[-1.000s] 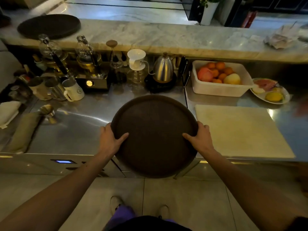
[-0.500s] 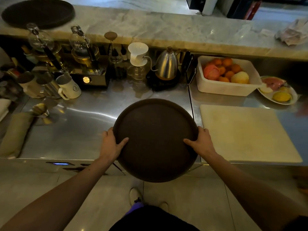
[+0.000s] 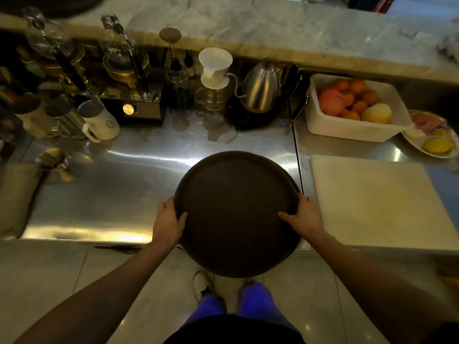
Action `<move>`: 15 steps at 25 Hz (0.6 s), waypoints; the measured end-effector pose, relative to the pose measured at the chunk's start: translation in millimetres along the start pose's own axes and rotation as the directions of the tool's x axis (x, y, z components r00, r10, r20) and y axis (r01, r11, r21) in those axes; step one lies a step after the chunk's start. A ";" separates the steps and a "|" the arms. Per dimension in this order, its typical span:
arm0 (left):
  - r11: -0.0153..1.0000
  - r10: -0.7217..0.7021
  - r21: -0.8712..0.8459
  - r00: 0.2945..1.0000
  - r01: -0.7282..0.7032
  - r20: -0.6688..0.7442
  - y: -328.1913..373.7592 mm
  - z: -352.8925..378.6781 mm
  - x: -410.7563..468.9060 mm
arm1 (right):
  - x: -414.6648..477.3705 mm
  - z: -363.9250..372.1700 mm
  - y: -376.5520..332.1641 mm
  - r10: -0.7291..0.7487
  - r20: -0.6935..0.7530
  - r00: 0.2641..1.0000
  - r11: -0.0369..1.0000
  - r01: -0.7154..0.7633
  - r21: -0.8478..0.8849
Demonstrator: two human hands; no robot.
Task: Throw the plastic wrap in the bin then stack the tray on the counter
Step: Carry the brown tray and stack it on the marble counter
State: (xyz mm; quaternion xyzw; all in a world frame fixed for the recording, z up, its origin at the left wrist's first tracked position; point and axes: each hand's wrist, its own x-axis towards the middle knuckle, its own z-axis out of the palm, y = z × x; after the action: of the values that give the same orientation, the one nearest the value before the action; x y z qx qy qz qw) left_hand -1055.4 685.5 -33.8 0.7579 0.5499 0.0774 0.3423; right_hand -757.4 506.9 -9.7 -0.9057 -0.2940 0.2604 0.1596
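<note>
You hold the round dark tray [image 3: 236, 212] with both hands over the near edge of the steel counter [image 3: 129, 184].

Your left hand [image 3: 167, 223] closes on the left rim of the tray, the thumb lying on top and the fingers going under; your right hand [image 3: 304, 218] grips the right rim in the same way. The far half of the tray is above the counter, the near half is over the floor, above your shoes. To the right of the tray lies a pale cutting board [image 3: 380, 199], near it but apart. Farther right and back stands a white tub of fruit [image 3: 355, 108]. Behind the tray are a metal kettle [image 3: 259, 89] and a white dripper [image 3: 214, 67]. The marble upper counter [image 3: 273, 23] runs along the far side.
</note>
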 end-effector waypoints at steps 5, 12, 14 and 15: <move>0.999 -0.043 0.015 0.999 0.043 -0.033 15.1 11.2 10.5 | 21.8 0.0 7.4 0.001 0.035 0.999 1.000 -0.001 0.017; 0.992 -0.118 0.048 0.991 0.121 -0.062 29.2 29.0 10.7 | 33.3 -1.9 21.3 0.001 0.045 0.999 1.000 -0.002 0.020; 0.987 -0.119 0.099 0.991 0.125 -0.064 31.8 33.6 10.1 | 36.7 -3.6 24.9 -0.003 0.026 1.000 1.000 0.003 0.013; 0.984 -0.122 0.119 0.990 0.130 -0.071 33.5 35.9 10.9 | 38.5 -4.2 27.2 0.004 0.028 1.000 1.000 -0.004 0.014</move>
State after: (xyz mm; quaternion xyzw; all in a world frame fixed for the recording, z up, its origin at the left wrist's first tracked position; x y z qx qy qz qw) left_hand -1007.3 674.2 -43.5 0.7385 0.6110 0.0456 0.2814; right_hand -716.2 508.9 -32.8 -0.9014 -0.2925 0.2756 0.1614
